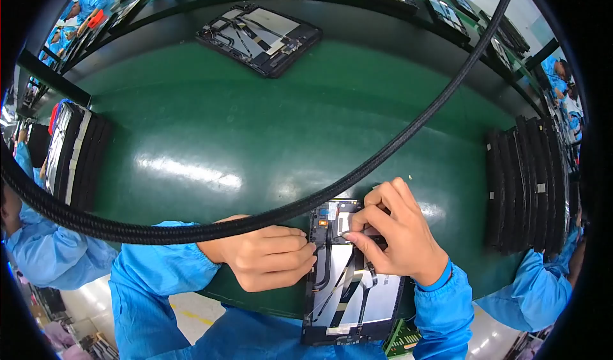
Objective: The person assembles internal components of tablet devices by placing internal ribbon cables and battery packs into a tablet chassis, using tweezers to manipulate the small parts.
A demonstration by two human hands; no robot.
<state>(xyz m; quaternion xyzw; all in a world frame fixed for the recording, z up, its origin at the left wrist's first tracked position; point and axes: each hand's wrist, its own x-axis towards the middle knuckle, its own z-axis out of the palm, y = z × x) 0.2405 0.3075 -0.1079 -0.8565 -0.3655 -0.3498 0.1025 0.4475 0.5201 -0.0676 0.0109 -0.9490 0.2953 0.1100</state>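
Observation:
An opened tablet (387, 299) lies at the table's near edge, its pale inner plates, dark ribbon cables and small boards exposed. My left hand (271, 258) is closed, its curled fingers against the tablet's left edge; the thumb is mostly hidden. Over the tablet's upper part, my right hand (399, 235) has thumb and index fingertip pinched together near a board and a pale label. Whatever sits in that pinch is too small to make out. A blue band circles the right wrist.
A thick black braided cable (383, 155) arcs across the view above my left hand. Another opened tablet (258, 37) lies at the far side of the green table (255, 123). Stacks of dark units stand left (80, 152) and right (530, 187). People in blue work around.

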